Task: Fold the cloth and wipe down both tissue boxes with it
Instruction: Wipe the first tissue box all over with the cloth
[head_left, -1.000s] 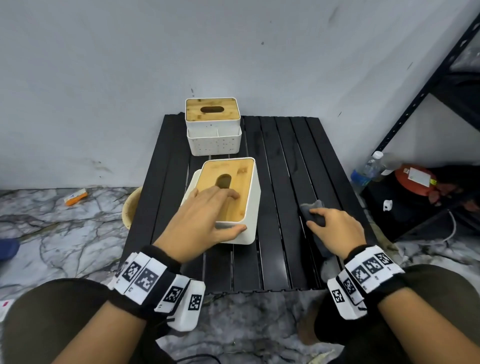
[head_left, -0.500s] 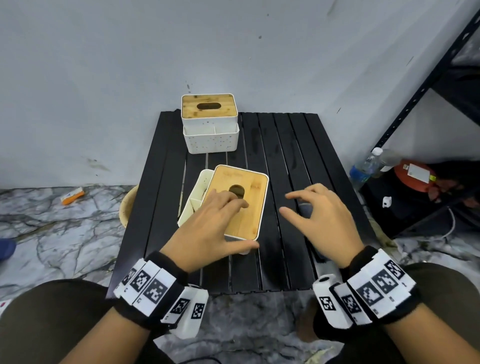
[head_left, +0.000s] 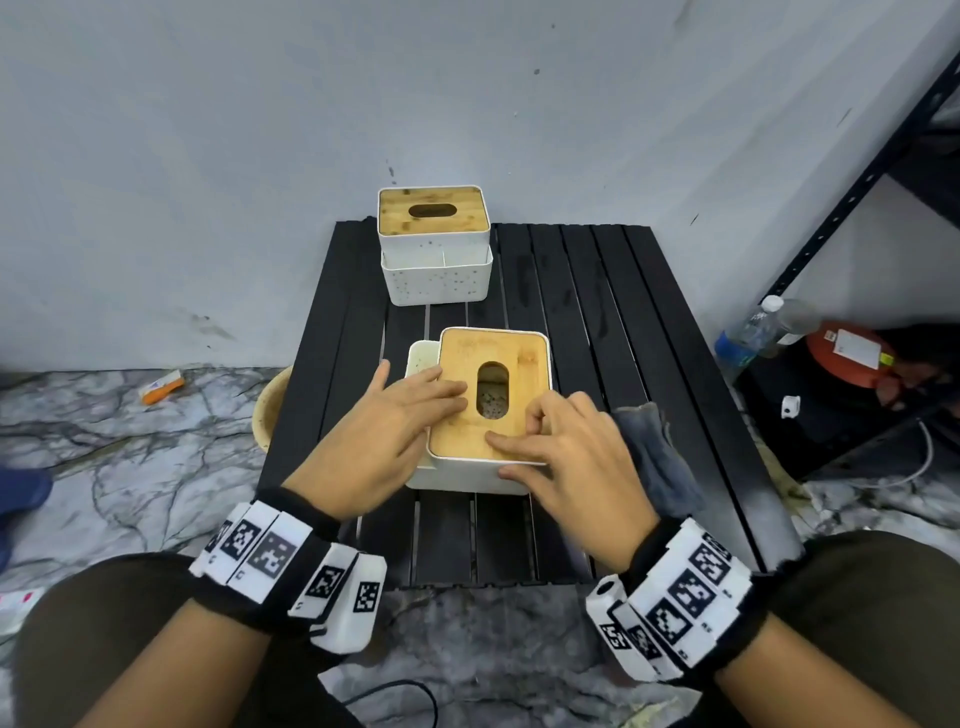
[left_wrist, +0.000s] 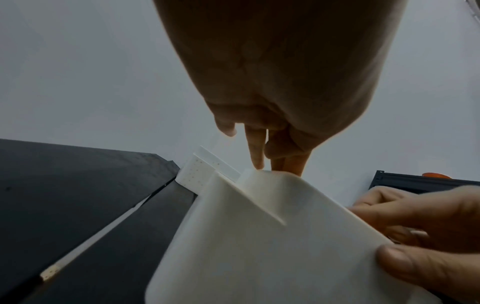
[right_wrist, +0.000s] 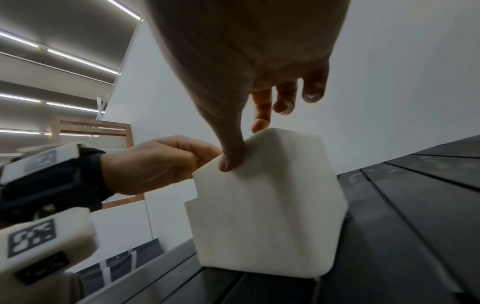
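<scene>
The near tissue box (head_left: 493, 395), white with a bamboo lid, stands mid-table on the black slatted table (head_left: 597, 291). My left hand (head_left: 415, 395) lies on its left side with straight fingers over the lid's edge. My right hand (head_left: 519, 447) holds its near right corner, thumb on the front wall and fingers on the lid. The left wrist view has the left hand (left_wrist: 259, 160) pointing down at the box (left_wrist: 259, 236). In the right wrist view the right hand (right_wrist: 241, 148) pinches the box's (right_wrist: 267, 205) top edge. The dark grey cloth (head_left: 657, 457) lies crumpled right of this box. The far tissue box (head_left: 434, 244) stands at the table's back.
A black metal rack (head_left: 857, 197) stands to the right, with a water bottle (head_left: 748, 332) and a red-orange object (head_left: 841, 353) on the floor beside it. A tan bowl (head_left: 267, 410) sits on the floor left of the table. The wall runs close behind the table.
My right hand let go of the cloth and moved left onto the near box. The box turned and slid right under my left hand. The cloth stays on the table.
</scene>
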